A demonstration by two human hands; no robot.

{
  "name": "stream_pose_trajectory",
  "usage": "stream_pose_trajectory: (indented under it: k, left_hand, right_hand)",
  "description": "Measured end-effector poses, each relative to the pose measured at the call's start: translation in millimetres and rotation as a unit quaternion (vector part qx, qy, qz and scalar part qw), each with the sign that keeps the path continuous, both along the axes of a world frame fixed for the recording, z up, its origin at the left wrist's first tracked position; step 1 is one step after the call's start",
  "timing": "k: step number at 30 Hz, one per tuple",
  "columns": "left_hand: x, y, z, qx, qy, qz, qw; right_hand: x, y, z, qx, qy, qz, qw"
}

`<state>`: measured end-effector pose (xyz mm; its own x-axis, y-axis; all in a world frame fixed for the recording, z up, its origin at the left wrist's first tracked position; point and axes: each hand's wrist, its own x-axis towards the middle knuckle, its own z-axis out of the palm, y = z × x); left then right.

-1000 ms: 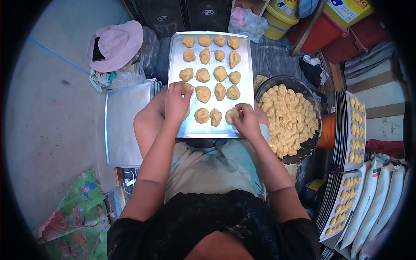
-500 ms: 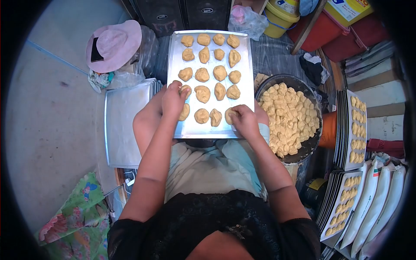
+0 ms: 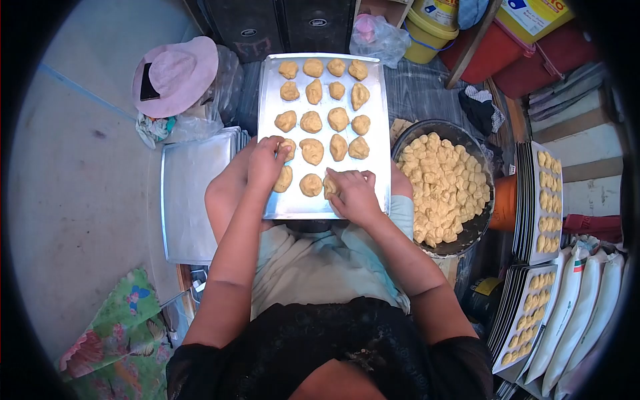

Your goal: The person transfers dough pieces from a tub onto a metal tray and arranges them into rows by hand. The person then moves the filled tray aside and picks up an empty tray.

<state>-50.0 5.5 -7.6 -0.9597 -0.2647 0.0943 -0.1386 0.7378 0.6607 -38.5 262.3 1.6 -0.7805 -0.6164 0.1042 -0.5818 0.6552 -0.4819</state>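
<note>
A metal baking tray (image 3: pixel 300 212) rests across my lap, bearing rows of yellowish dough pieces. My left hand (image 3: pixel 267 163) is at the tray's left side, its fingers curled on a dough piece (image 3: pixel 288 148) in the second row from the front. Another dough piece (image 3: pixel 283 179) lies just below those fingers. At the front row, my right hand (image 3: pixel 353 193) has its thumb and index finger around a dough piece (image 3: pixel 329 187). That hand covers the front right corner spot, so the piece there is hidden. A round dough piece (image 3: pixel 311 185) sits to the left of it.
A dark basin (image 3: pixel 492 193) heaped with dough pieces stands at my right. Stacked trays (image 3: pixel 193 200) lie at my left. Further right are filled tray stacks (image 3: pixel 553 200) and white sacks (image 3: pixel 560 320). Buckets (image 3: pixel 427 33) and black cabinets (image 3: pixel 317 30) stand ahead.
My right hand has moved left from the front right corner dough piece to the one beside it. My left hand stays on the same piece. The whole view has shifted slightly downward.
</note>
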Motion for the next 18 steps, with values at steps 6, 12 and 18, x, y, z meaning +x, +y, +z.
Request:
stream_pose_trajectory:
  k: [6,12,18]
  left_hand:
    - [1.7,-4.6,-21.1,-0.026,0.095,-0.029,0.995]
    - [-1.2,-24.4,-31.1,0.394,0.066,0.041,0.916]
    - [47.8,-27.6,16.1,0.525,0.058,0.098,0.844]
  right_hand:
    - [4.5,6.7,-12.5,0.007,0.047,0.016,0.999]
    - [-1.0,5.1,1.4,-0.015,0.003,-0.024,1.000]
    - [-1.3,-0.8,-12.1,0.013,0.020,-0.042,0.999]
